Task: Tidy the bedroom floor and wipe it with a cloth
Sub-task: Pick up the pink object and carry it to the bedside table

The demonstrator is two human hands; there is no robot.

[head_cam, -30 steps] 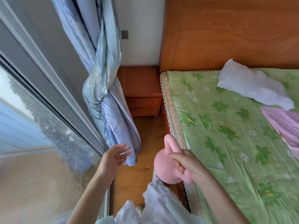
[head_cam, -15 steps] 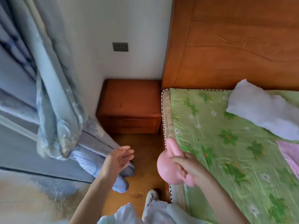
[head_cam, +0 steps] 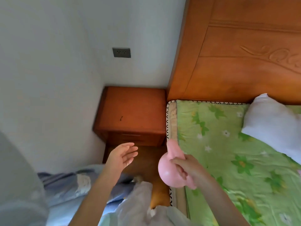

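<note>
Presumably mid-tidying, the right hand [head_cam: 187, 170] grips a pink toy [head_cam: 169, 173] above the near bed edge [head_cam: 172, 144] while the left hand [head_cam: 122, 155] hovers spread and empty over the floor [head_cam: 146, 159]; next, a resting place is needed, perhaps the nightstand [head_cam: 133, 111].

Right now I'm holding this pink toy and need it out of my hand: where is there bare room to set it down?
The nightstand top is bare, bordered by wall and headboard. The green sheet is free between the mattress edge and white pillow. The floor strip is crowded by curtain and your legs.
</note>
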